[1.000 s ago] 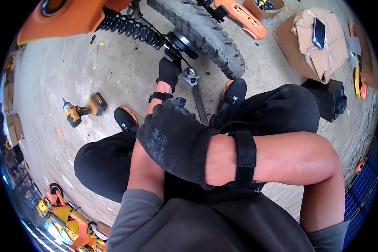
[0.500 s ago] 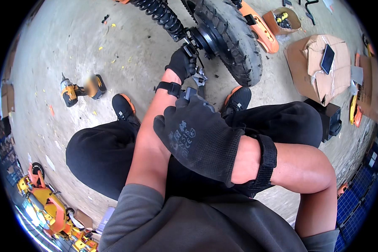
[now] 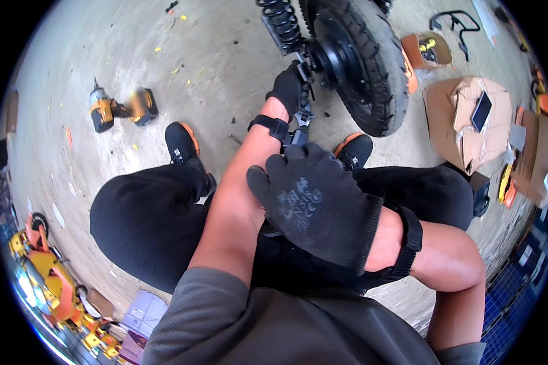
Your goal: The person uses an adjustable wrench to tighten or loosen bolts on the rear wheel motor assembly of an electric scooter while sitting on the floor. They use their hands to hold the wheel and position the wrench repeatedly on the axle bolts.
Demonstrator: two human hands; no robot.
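— Sleeves first: grey sleeves fill the bottom of the frame, with black trousers over bent knees just above them. What sits in the centre?

— A right hand in a black glove, lying flat across the left forearm. Its fingers are held close together and point toward the top; nothing shows inside them. A black strap wraps that wrist at the lower right.

— And the other one?

— The left hand, gloved too, reaches up the middle of the frame. Its fingers are curled together around the top of a wrench, right against the hub of a wheel. I cannot tell how tightly they close, since the back of the glove faces the camera.

— Where exactly is that wrench?

— Just above centre, hanging from the left hand toward the fingertips of the right, between the two black shoes with orange trim.

— What lies past it?

— The black tyre stands at top centre, with a coiled spring beside it on the left. A yellow and black power drill lies on the concrete floor at upper left, well apart. Flattened cardboard with a dark phone on it sits at upper right, and a small open box lies above that.
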